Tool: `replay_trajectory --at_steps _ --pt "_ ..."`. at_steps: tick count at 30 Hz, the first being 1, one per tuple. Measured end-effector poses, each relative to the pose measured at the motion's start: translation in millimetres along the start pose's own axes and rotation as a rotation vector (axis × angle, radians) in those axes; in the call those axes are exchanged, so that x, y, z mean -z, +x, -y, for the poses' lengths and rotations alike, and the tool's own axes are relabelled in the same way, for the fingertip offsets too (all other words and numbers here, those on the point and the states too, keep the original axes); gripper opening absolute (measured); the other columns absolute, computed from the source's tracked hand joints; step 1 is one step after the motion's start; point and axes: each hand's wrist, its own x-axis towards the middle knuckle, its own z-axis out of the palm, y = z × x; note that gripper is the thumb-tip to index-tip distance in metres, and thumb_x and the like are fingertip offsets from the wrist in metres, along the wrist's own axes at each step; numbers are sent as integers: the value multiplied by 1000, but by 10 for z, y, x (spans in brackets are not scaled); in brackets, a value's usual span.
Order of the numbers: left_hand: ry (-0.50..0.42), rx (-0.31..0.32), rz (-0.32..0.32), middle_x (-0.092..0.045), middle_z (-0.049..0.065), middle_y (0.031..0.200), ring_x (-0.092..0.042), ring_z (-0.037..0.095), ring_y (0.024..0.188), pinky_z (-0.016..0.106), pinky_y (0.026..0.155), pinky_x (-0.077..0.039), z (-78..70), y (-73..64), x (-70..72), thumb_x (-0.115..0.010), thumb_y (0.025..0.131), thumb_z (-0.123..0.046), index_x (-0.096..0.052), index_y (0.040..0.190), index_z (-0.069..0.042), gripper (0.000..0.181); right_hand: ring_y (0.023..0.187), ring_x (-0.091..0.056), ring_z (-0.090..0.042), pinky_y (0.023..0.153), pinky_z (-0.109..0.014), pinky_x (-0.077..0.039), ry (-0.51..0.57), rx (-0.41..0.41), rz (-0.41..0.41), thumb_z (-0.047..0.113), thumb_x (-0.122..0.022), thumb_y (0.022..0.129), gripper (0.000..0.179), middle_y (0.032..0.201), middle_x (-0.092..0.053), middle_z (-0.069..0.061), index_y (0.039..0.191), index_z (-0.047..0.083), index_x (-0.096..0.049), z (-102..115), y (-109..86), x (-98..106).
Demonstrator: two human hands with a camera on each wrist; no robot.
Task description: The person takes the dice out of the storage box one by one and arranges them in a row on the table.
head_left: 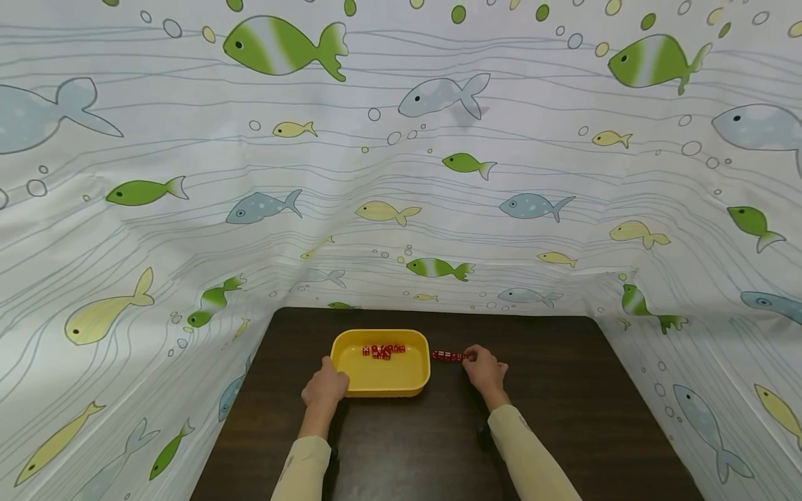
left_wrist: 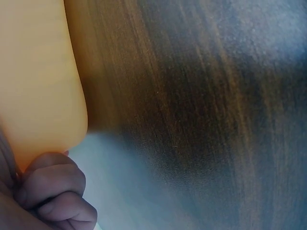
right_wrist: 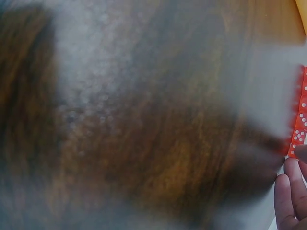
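A yellow plastic tray stands on the table with several red dice loosely grouped inside. My left hand grips the tray by its left side, and the left wrist view shows its curled fingers against the tray's wall. Just right of the tray, several more red dice form a straight row, side by side with white pips showing. At the right end of that row, my right hand pinches the last die between its fingertips. Part of this die is hidden behind the fingers.
The dark wood-grain table reaches forward to a white fish-printed cloth, which hangs along the back and both sides. The row's left end lies close to the tray's right wall.
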Motion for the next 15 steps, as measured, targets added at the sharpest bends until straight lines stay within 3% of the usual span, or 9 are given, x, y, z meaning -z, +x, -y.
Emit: replay_trajectory --at_steps 8,15 --pt "-10 -24 5 -59 17 86 -58 33 73 49 73 -46 -75 -18 -9 -52 99 -23 -36 156 0 63 91 -67 -30 101 -64 -29 5 1 -29 16 -72 101 16 104 -76 -9 115 9 -74 -27 -8 75" --pt "-11 -7 4 -58 18 86 -58 33 74 48 72 -46 -34 -29 11 -53 99 -22 -37 151 2 60 90 -66 -29 103 -66 -29 24 -13 -7 21 -73 101 20 101 -74 -7 117 10 -74 -41 -27 29"
